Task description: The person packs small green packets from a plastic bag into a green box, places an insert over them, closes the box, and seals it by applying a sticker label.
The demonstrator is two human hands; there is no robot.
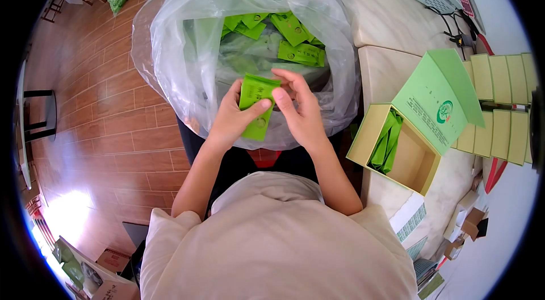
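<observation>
At least five packets; one open green box; one open bag.

A narrow, bright green packet, printed with darker characters and a small round emblem, is held over the near side of a clear plastic bag, its printed face turned up and its upper end pointed toward the bag's far side; that end is layered or folded, and whether a single packet or a thin stack is held cannot be told. Similar loose packets are scattered inside the bag, toward its far side, some overlapped and several with their printed faces exposed.
</observation>
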